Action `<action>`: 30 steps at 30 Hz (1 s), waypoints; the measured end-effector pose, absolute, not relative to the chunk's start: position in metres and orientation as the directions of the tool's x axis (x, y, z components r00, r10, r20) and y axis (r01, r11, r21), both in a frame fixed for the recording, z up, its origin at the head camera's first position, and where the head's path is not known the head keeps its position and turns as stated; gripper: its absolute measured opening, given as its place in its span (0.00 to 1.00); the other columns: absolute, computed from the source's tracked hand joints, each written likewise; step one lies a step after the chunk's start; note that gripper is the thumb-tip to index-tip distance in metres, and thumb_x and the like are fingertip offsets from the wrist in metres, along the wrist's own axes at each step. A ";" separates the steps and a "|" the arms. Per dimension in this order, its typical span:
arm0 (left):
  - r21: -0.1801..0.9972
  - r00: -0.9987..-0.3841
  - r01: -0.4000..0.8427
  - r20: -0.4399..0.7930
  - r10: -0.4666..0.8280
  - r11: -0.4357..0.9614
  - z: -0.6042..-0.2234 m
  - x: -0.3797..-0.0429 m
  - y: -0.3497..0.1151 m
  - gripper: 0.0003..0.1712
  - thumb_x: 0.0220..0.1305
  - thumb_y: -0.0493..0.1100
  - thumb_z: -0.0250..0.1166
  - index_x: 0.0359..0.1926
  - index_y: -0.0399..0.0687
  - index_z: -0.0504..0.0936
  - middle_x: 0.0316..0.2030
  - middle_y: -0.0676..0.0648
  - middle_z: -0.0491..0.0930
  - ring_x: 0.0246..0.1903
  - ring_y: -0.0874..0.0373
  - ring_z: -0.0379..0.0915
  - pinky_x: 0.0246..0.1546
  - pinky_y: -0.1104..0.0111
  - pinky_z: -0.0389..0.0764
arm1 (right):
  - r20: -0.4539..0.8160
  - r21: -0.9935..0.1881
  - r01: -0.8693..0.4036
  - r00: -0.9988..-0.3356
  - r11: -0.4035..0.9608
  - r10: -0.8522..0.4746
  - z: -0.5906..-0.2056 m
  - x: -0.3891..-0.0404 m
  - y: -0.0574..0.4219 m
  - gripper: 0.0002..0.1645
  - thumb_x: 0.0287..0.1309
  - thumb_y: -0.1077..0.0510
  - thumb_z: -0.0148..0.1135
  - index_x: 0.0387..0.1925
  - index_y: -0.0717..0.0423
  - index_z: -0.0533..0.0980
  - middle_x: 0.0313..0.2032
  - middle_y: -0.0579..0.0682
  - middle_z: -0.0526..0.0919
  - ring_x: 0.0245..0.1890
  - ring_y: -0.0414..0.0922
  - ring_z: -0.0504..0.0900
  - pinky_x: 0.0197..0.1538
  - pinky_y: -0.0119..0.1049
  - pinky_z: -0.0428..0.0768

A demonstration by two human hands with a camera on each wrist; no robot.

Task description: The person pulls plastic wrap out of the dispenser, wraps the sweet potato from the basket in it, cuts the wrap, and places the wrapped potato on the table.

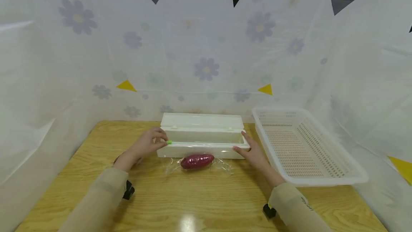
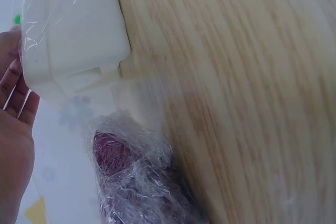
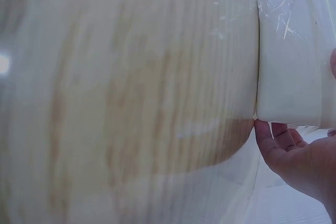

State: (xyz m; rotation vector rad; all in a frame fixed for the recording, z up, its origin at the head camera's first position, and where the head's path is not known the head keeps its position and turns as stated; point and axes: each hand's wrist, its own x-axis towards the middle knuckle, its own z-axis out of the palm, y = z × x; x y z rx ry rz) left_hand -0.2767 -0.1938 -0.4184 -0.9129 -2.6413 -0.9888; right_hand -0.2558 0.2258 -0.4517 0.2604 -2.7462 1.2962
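A long white cling film box (image 1: 173, 152) with its lid raised lies on the table. At its left end, my left hand (image 1: 146, 144) pinches a small green slide cutter (image 1: 169, 142) on the front edge. My right hand (image 1: 252, 153) grips the box's right end, thumb in front and fingers behind. Just before the box lies a purple-red sweet potato (image 1: 197, 161) on a sheet of clear cling film (image 1: 222, 167) drawn over the box's front. Near my left wrist is another purple item wrapped in film (image 2: 136, 182), mostly hidden by my forearm in the head view.
A white slotted plastic basket (image 1: 280, 167) stands to the right of the box, close to my right forearm. The wooden table (image 1: 193, 199) ends at a flower-patterned curtain (image 1: 206, 46) behind the box.
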 end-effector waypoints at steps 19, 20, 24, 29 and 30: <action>0.520 -0.823 0.568 0.360 0.440 0.638 -0.418 -0.273 -0.207 0.08 0.58 0.44 0.68 0.38 0.47 0.86 0.47 0.43 0.77 0.49 0.46 0.72 0.49 0.50 0.74 | 0.169 -0.737 -0.202 -0.979 0.645 -0.114 -0.450 -0.253 0.228 0.51 0.55 0.38 0.63 0.73 0.50 0.51 0.70 0.61 0.55 0.69 0.62 0.53 0.66 0.59 0.55; 0.520 -0.824 0.566 0.357 0.439 0.640 -0.418 -0.273 -0.207 0.08 0.58 0.44 0.68 0.38 0.48 0.86 0.47 0.43 0.77 0.49 0.46 0.72 0.49 0.50 0.74 | 0.168 -0.736 -0.201 -0.979 0.647 -0.114 -0.450 -0.253 0.228 0.51 0.55 0.38 0.63 0.73 0.50 0.51 0.70 0.61 0.55 0.69 0.61 0.53 0.66 0.59 0.55; 0.524 -0.835 0.551 0.350 0.426 0.649 -0.419 -0.273 -0.210 0.08 0.58 0.45 0.68 0.38 0.48 0.86 0.46 0.45 0.79 0.49 0.46 0.73 0.50 0.50 0.73 | 0.161 -0.733 -0.198 -0.980 0.651 -0.116 -0.451 -0.254 0.228 0.52 0.55 0.37 0.62 0.73 0.48 0.51 0.70 0.59 0.55 0.69 0.61 0.53 0.67 0.58 0.55; 0.523 -0.826 0.563 0.360 0.433 0.639 -0.420 -0.273 -0.214 0.09 0.59 0.45 0.67 0.38 0.48 0.87 0.45 0.45 0.80 0.48 0.46 0.74 0.49 0.50 0.74 | 0.156 -0.733 -0.195 -0.981 0.652 -0.118 -0.451 -0.255 0.226 0.51 0.55 0.37 0.63 0.73 0.48 0.50 0.71 0.59 0.55 0.70 0.61 0.52 0.67 0.59 0.54; 0.520 -0.822 0.569 0.364 0.437 0.637 -0.419 -0.273 -0.215 0.09 0.58 0.45 0.68 0.38 0.48 0.87 0.45 0.45 0.80 0.48 0.46 0.75 0.49 0.50 0.75 | 0.155 -0.731 -0.193 -0.981 0.654 -0.117 -0.452 -0.255 0.226 0.51 0.55 0.38 0.63 0.73 0.48 0.50 0.70 0.60 0.55 0.70 0.61 0.52 0.67 0.59 0.54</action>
